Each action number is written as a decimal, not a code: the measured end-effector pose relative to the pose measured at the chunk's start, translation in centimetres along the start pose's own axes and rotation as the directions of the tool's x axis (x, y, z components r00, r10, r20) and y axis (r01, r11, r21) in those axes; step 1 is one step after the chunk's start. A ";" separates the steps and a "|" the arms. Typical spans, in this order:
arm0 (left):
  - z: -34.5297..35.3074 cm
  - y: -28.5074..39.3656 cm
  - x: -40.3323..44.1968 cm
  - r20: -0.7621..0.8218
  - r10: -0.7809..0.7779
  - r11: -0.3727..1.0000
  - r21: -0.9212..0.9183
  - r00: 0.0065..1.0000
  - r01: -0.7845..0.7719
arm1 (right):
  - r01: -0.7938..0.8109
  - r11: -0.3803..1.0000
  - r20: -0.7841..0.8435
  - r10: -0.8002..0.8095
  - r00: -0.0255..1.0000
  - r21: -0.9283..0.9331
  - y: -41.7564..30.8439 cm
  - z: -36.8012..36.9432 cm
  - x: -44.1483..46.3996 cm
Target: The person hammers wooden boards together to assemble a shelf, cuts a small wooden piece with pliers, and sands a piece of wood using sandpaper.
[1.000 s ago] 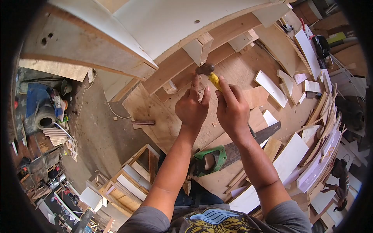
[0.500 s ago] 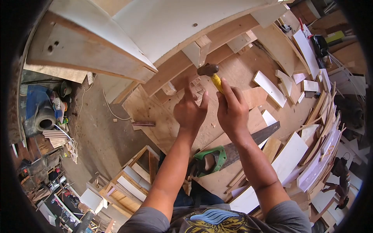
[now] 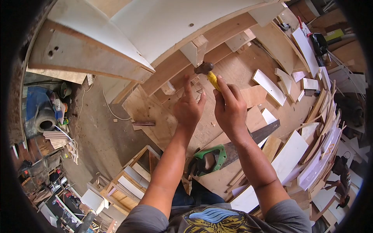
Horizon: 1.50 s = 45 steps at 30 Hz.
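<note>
My right hand is wrapped round the yellow handle of a hammer. The dark hammer head is close to the lower end of a short white-faced wood block on the wooden frame; whether they touch I cannot tell. To its left, my left hand has its index finger stretched toward the wooden rail and its thumb apart, with nothing visible in it. Small nail-like pieces lie just beyond the left thumb. Below my hands, a green-handled handsaw rests on the boards, its blade partly hidden by my right forearm.
A large white panel of the frame spans the top. White and bare board offcuts lie to the right, beside a stack of strips. A cable crosses the floor at left, and a wooden frame stands at lower left.
The hammer and my right hand have shifted slightly left. My left index finger reaches a little higher, and the view has moved slightly.
</note>
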<state>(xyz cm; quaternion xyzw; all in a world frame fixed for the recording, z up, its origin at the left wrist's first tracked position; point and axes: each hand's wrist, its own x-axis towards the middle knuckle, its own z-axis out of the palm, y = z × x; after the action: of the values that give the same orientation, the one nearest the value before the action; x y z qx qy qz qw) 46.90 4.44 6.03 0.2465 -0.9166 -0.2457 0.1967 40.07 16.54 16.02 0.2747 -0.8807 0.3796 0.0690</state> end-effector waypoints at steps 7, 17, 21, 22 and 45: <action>0.2 0.1 -0.1 0.061 -0.053 0.996 0.069 0.997 0.049 | -0.168 0.974 0.056 0.162 0.985 0.152 0.6 0.4 0.4; 0.3 -0.1 0.1 0.166 -0.096 0.995 0.020 0.982 0.094 | -0.239 0.945 0.114 0.219 0.969 0.223 0.9 0.2 0.7; 0.2 0.0 0.1 0.158 -0.108 0.994 0.042 0.982 0.103 | -0.253 0.946 0.109 0.234 0.966 0.205 0.9 0.0 0.8; 0.3 0.0 0.0 0.127 -0.101 0.994 0.059 0.987 0.094 | -0.243 0.952 0.104 0.227 0.968 0.188 0.9 0.0 0.8; 1.4 -0.7 -0.2 -0.017 -0.024 0.999 0.032 1.000 0.024 | 0.145 0.971 0.025 -0.143 0.989 -0.192 0.0 0.0 0.3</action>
<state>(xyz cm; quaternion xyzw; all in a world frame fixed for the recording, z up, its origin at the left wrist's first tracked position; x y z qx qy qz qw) 46.62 4.50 4.46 0.2626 -0.9157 -0.2313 0.1975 39.76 16.45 16.14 0.3317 -0.8916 0.2847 0.1179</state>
